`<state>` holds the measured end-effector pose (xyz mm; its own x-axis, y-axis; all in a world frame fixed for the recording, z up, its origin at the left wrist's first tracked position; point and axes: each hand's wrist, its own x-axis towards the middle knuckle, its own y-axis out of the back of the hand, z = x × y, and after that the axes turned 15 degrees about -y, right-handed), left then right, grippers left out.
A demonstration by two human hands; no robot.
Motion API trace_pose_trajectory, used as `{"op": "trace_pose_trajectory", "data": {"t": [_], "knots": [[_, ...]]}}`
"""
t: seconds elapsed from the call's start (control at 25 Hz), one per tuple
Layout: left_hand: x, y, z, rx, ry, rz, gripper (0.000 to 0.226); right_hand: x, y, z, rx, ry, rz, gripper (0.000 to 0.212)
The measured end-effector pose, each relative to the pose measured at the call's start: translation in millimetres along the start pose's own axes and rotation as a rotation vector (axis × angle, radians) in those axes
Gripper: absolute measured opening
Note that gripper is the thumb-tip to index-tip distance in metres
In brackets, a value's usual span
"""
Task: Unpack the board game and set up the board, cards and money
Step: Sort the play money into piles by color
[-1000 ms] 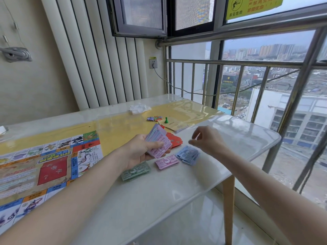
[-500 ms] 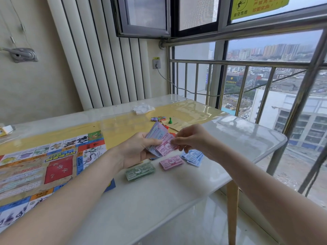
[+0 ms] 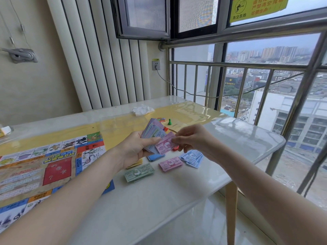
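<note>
pink notes (image 3: 170,163), pale blue notes (image 3: 192,158), green notes (image 3: 138,172); multicoloured board (image 3: 53,161) with red centre panel.

The left hand (image 3: 136,147) is gripping a wad of notes (image 3: 154,132); the right hand (image 3: 192,138) is pinching a pink note (image 3: 163,145) above green (image 3: 138,172), pink (image 3: 170,163) and blue piles (image 3: 192,157).

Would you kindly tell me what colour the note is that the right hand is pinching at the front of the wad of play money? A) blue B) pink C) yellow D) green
B: the right hand pinches a pink note at the front of the wad of play money that the left hand holds, matching the pink pile on the table.
</note>
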<state>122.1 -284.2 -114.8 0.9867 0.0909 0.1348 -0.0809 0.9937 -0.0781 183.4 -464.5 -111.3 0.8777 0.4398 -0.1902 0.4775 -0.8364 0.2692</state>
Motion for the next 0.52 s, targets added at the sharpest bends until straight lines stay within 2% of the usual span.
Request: {"op": "trace_pose_trajectory", "data": {"t": [0.16, 0.32, 0.52], "knots": [[6.3, -0.2, -4.7, -0.004, -0.002, 0.018, 0.021, -1.3, 30.3, -3.1, 0.138, -0.042, 0.125, 0.006], [15.5, -15.1, -8.8, 0.040, 0.011, 0.022, 0.025, -2.6, 55.5, 6.2, 0.074, -0.051, 0.209, 0.005], [24.9, -32.0, -10.1, 0.070, 0.019, 0.026, 0.013, -2.0, 66.9, 19.8, 0.050, -0.086, 0.229, 0.005]]}}
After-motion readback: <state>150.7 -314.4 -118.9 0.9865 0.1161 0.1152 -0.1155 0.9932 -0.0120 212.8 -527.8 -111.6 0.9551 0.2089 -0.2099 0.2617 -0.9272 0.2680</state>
